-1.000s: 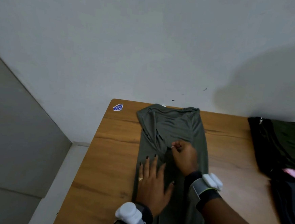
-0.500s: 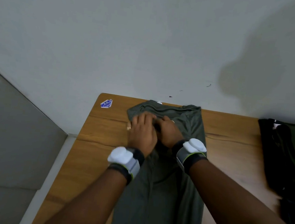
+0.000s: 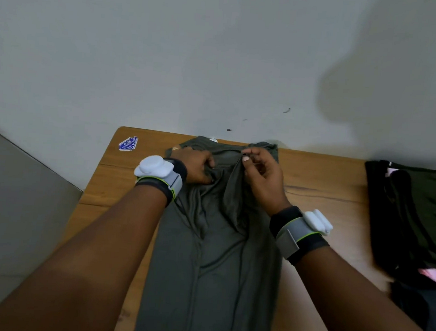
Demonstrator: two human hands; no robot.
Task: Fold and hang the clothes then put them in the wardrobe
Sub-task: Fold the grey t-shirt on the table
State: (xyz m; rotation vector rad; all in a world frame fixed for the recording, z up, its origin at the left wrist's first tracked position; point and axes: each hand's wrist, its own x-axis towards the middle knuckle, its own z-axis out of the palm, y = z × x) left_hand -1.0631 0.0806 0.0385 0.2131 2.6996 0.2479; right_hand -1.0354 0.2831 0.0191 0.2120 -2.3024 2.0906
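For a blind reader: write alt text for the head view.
The left hand and right hand grip the far end of a grey-green garment laid lengthwise on a table, the right pinching up a fold. Dark clothes lie at the right; a blue sticker sits far left.

The grey-green garment runs off the bottom of the view, so its lower end is out of sight. The fingertips of the left hand are buried in bunched cloth. At the right edge of the table, the pile of dark clothes is cut off. The print on the blue sticker at the far left corner is too small to read.
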